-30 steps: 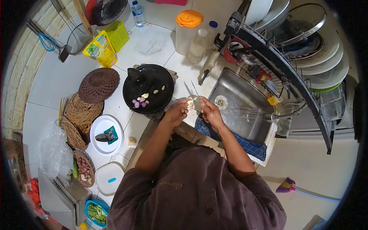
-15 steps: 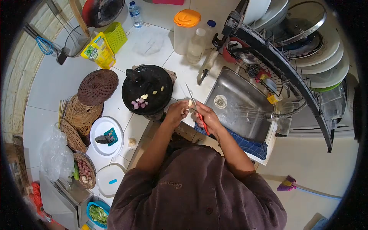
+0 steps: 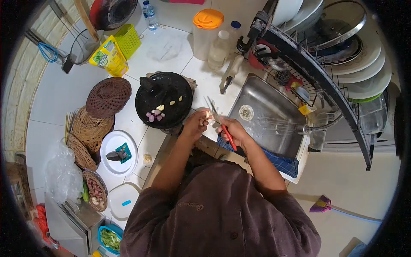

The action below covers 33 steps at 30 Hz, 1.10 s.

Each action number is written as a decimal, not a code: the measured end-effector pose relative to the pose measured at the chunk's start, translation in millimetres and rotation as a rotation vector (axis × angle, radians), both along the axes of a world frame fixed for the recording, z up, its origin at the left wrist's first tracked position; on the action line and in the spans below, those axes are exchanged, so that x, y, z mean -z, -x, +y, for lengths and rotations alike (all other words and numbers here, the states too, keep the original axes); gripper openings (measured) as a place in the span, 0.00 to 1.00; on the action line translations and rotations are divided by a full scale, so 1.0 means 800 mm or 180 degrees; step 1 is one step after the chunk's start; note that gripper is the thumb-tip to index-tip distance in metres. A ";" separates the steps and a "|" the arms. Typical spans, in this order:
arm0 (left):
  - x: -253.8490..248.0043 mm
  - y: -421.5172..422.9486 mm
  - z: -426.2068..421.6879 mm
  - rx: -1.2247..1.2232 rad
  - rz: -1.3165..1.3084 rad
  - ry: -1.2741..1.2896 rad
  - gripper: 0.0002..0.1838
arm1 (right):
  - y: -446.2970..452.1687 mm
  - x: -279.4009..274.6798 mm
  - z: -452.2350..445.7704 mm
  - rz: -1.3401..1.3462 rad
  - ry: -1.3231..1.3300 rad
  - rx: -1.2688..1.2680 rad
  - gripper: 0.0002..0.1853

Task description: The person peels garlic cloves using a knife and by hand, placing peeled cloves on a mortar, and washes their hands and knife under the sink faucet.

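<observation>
Left hand (image 3: 195,125) pinches clove (image 3: 208,115) between fingers, likely steadying it against knife (image 3: 228,137); right hand's (image 3: 236,130) fingers grip knife; mortar (image 3: 169,88) near, probably for reach.

Cream-painted brick wall (image 3: 20,100) along left. White-tiled countertop (image 3: 47,100), thin grout lines. Stainless-steel sink (image 3: 267,100) set in at right, black dish rack (image 3: 300,51) beside it. Light bright across tiles.

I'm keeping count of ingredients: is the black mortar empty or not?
Not empty: purplish bulbs and pale cloves lie in the black mortar.
</observation>
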<state>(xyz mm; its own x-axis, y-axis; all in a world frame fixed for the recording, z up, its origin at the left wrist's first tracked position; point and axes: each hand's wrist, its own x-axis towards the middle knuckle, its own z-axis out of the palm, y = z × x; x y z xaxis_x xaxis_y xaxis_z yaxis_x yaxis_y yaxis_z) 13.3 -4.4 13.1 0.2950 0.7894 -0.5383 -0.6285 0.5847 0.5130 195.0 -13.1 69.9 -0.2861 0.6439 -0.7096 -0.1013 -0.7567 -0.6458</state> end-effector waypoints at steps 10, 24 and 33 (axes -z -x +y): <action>0.014 0.002 0.004 -0.0224 -0.0776 0.0467 0.06 | 0.003 -0.002 0.007 0.0510 -0.0182 0.0190 0.16; -0.008 0.006 -0.001 -0.0205 -0.0481 0.0053 0.15 | -0.001 -0.009 -0.007 0.0126 -0.1024 -0.0463 0.24; -0.010 -0.003 -0.002 -0.0214 -0.0127 -0.0614 0.15 | 0.006 -0.043 -0.020 0.0341 -0.1096 -0.0476 0.25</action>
<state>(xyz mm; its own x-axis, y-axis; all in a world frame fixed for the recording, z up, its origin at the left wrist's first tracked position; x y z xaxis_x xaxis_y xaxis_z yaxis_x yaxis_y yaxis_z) 16.0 -6.2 20.9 0.2562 0.8954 -0.3642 -0.6847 0.4341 0.5854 190.0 -29.4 104.3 -0.4557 0.7848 -0.4201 -0.0869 -0.5089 -0.8564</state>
